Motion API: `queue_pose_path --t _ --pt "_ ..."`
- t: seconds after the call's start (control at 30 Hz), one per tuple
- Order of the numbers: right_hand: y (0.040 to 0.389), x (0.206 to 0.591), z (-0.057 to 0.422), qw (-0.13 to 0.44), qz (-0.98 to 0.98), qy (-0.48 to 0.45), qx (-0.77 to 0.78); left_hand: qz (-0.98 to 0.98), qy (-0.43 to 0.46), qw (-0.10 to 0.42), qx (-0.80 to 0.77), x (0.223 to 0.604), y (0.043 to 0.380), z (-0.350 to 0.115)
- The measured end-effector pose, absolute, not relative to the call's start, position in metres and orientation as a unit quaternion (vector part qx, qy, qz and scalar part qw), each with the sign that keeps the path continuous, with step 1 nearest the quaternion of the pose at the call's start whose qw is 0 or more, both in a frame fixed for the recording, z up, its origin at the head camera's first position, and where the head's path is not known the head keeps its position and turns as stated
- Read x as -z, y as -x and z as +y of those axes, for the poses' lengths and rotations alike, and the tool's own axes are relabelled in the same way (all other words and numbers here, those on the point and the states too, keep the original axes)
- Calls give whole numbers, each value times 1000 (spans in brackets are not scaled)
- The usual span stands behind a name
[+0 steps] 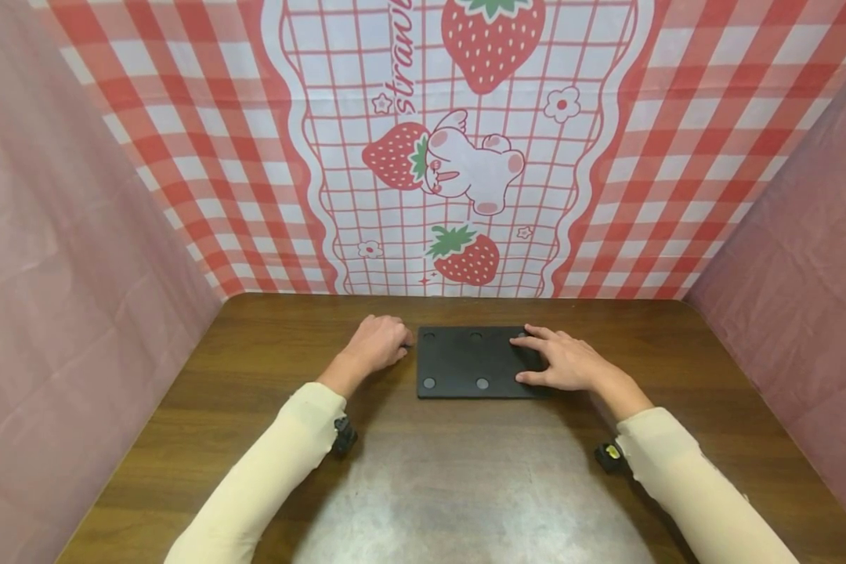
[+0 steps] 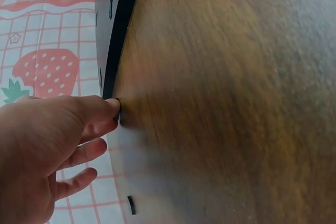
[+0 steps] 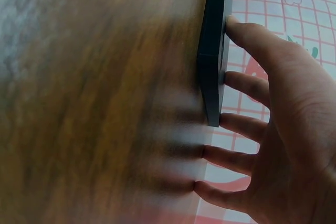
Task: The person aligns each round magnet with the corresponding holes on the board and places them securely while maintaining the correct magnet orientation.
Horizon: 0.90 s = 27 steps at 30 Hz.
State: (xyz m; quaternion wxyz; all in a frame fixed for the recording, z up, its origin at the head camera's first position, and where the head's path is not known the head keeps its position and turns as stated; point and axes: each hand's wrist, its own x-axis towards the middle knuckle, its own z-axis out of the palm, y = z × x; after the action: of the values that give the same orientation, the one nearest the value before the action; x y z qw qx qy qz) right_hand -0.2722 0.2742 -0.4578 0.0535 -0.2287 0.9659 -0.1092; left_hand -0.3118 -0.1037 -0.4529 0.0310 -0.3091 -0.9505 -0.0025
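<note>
A flat black rectangular board [image 1: 458, 360] lies on the table, with round grey or dark spots along its long edges. My right hand [image 1: 564, 360] rests on the board's right end, fingers spread; in the right wrist view its thumb and some fingertips touch the board, while the outer fingertips reach the tabletop. Just off the board's left edge is my left hand [image 1: 381, 342]. Its thumb and forefinger pinch a small dark piece [image 2: 118, 113], mostly hidden by the fingertips. Below that hand in the left wrist view, a small curved black piece [image 2: 131, 204] lies on the table.
The brown wooden table [image 1: 451, 462] reaches back to a red-and-white checked cloth [image 1: 211, 141] printed with strawberries. Pink curtains [image 1: 63, 274] hang on both sides. A small black camera sits at each wrist.
</note>
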Motion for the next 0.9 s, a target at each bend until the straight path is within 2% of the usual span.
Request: queue_pose_path --t 0.2,0.3,0.47,0.6,0.9 --pt "272 459 274 53 966 229 107 -944 324 68 11 479 333 -111" --pt "272 458 274 51 966 230 107 -937 335 102 21 510 356 -118" --pt "273 459 274 52 966 231 109 -934 336 119 29 542 383 -124" --pt "273 459 275 49 965 233 108 -934 336 123 17 553 393 -126" --pt "273 459 274 48 966 232 105 -937 329 118 14 548 390 -124"
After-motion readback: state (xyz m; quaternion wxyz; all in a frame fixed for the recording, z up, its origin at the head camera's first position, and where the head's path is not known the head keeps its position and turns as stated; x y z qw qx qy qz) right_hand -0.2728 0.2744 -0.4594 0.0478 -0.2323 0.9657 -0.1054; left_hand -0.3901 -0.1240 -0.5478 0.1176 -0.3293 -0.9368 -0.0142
